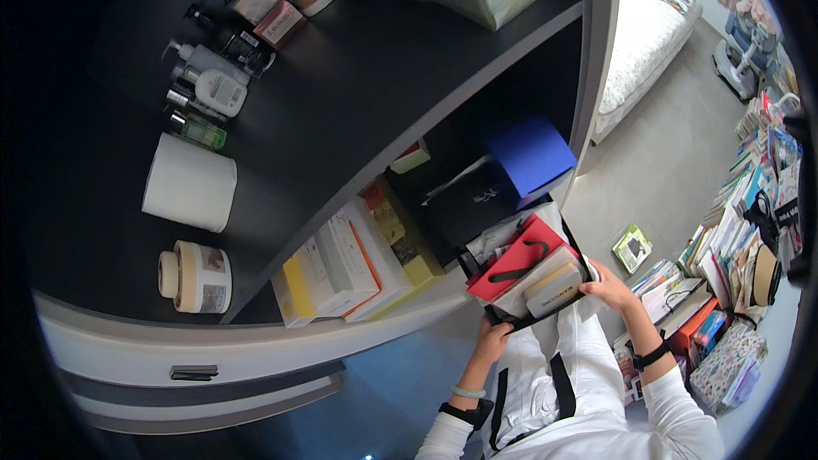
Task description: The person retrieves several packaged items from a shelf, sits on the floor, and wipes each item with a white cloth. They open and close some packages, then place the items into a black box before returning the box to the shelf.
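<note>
Between my two hands is a black open box (530, 321), tilted in front of the lower shelf. A red paper bag (504, 271) with dark cord handles lies in it, beside a cream-coloured packet (554, 291) and other pale papers or pouches. My left hand (492, 339) grips the box's near left corner. Around its right side are the fingers of my right hand (607, 286), with the thumb by the cream packet. Just past the box, on the shelf, stand a blue box (535, 158) and a black bag or box (469, 204).
White and yellow boxes (336, 255) stand on the lower shelf. The dark upper shelf (341, 102) carries a paper roll (189, 183), pump bottles (220, 91) and tape rolls (200, 277). Books (724, 230) line the floor at right, near a green-edged packet (632, 247) and a bed (648, 43).
</note>
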The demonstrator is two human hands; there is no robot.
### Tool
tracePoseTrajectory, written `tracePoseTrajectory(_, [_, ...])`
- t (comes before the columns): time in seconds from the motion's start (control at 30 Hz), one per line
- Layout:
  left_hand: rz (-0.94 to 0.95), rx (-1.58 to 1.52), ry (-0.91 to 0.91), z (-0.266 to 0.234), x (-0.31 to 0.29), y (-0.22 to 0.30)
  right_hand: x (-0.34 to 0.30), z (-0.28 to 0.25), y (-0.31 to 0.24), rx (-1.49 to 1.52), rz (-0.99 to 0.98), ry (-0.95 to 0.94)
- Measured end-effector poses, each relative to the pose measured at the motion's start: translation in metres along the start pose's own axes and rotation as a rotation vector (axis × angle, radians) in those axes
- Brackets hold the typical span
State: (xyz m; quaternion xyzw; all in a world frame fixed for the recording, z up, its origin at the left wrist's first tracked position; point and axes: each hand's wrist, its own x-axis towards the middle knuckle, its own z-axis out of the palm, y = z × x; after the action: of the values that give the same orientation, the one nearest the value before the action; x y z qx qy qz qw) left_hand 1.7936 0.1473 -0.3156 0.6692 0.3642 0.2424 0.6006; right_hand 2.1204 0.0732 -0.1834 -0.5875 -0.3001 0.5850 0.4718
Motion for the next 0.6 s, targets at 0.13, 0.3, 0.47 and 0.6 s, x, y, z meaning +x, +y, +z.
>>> tracePoseTrajectory(0.13, [0.218,0.249,-0.101,-0.018,-0.033,0.023,-0.052,0.034,0.037,0.135,-0.011,0.115])
tracePoseTrajectory(0.3, [-0.472,-0.464,-0.245,-0.019,-0.049,0.047,-0.118,0.067,0.093,0.160,0.043,0.333])
tracePoseTrajectory(0.47, [-0.116,0.030,-0.666,0.001,-0.049,0.027,-0.180,0.076,0.136,0.184,0.078,0.501])
tracePoseTrajectory(0.6, [-0.419,-0.159,-0.725,0.041,-0.036,-0.016,-0.206,0.071,0.172,0.329,0.066,0.612])
